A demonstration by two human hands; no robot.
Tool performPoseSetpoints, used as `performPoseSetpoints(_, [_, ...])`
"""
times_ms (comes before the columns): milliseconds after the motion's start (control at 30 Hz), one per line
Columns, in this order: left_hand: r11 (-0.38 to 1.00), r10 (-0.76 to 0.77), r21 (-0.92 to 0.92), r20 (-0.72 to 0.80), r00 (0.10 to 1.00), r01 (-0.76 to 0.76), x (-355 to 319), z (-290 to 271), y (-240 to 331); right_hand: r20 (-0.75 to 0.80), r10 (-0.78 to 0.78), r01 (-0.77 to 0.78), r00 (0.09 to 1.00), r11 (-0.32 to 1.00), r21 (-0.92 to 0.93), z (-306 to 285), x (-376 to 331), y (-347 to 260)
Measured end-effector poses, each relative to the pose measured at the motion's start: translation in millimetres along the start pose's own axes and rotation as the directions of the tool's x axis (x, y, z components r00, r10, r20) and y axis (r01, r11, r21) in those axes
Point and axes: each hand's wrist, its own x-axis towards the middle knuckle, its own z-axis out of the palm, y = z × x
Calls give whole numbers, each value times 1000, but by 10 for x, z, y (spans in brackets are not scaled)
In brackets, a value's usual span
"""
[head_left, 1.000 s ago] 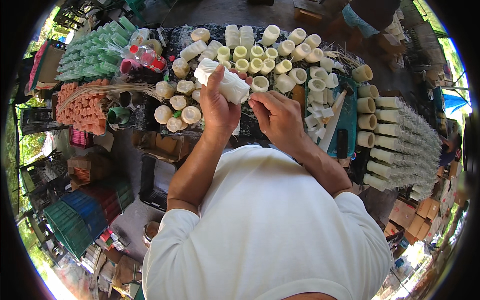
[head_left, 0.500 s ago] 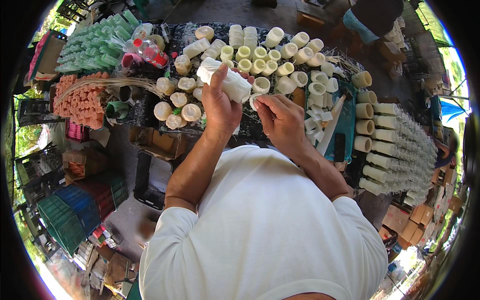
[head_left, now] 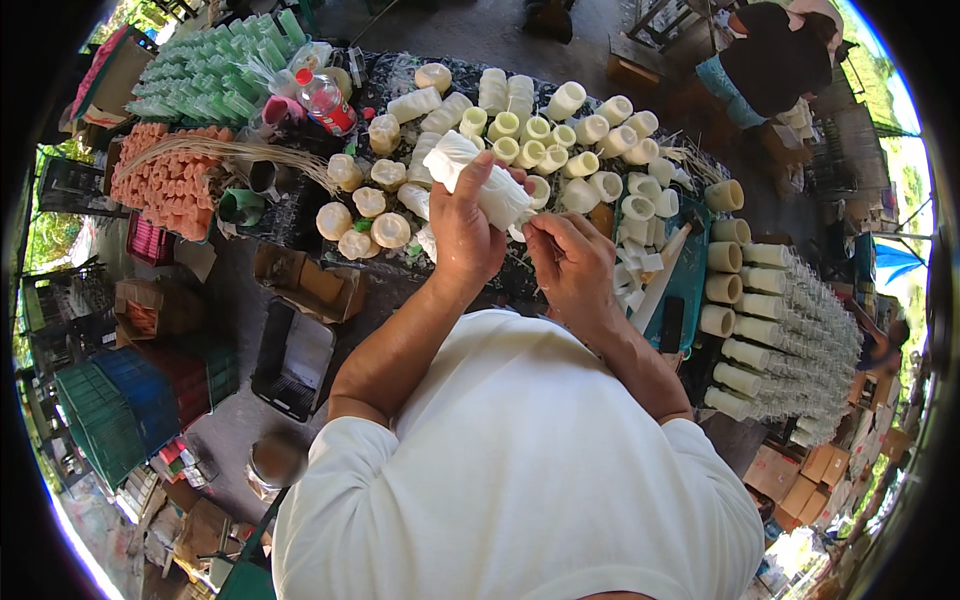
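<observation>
White wrapped roll [head_left: 478, 180] — held above surface [head_left: 300, 215], left hand [head_left: 465, 235] clasped round its middle. Right hand [head_left: 578, 268] pinches at lower end, possibly thin stick. Looks light, soft wrap — grip mid-body. Cream cups [head_left: 600, 160] crowd behind.

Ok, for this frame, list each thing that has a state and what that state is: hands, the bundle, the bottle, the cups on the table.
left hand: closed around the white wrapped stack, raised over the table
right hand: fingers pinched at the stack's lower end
white wrapped stack: held tilted, off the table
red-capped bottle: capped, lying tilted among the cups
cream cups: loose, mostly mouths up
green cup stacks: lying in rows
</observation>
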Motion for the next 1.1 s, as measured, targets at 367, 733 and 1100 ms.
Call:
performPoseSetpoints(367, [999, 50, -3, 58, 997, -50, -221, 66, -12, 29, 22, -22, 999, 1000, -8, -86, -147, -104])
performPoseSetpoints(733, [972, 144, 155, 198, 970, -176, -401, 19, -75, 29, 200, -202, 979, 972, 122, -52, -371, 14])
performPoseSetpoints(1100, [963, 181, 147, 263, 948, -224, -478, 25, -123, 54, 225, -231, 973, 932, 278, -23, -468, 124])
